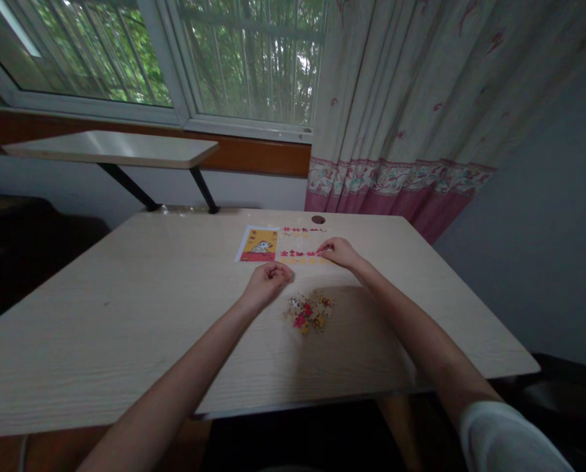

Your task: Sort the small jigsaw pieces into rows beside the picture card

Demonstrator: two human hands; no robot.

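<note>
My right hand [339, 252] pinches a red jigsaw puzzle piece [321, 252] at the right end of a row of red puzzle pieces [292, 254]. Just below that row runs a line of yellow puzzle pieces [301, 261], partly covered by this hand. My left hand [269, 280] rests on the table with its fingers curled in, and nothing shows in them. It lies just below a printed picture [258, 244] of a white animal on yellow and red. Nearer to me, between my forearms, is a loose pile of mixed puzzle pieces [309, 313].
Farther back on the wooden table [140, 314] lies another short row of puzzle pieces [300, 229]. Behind it is a round cable hole [318, 219]. A raised shelf [116, 147] on black legs stands back left. A curtain [396, 131] hangs behind the table's right side.
</note>
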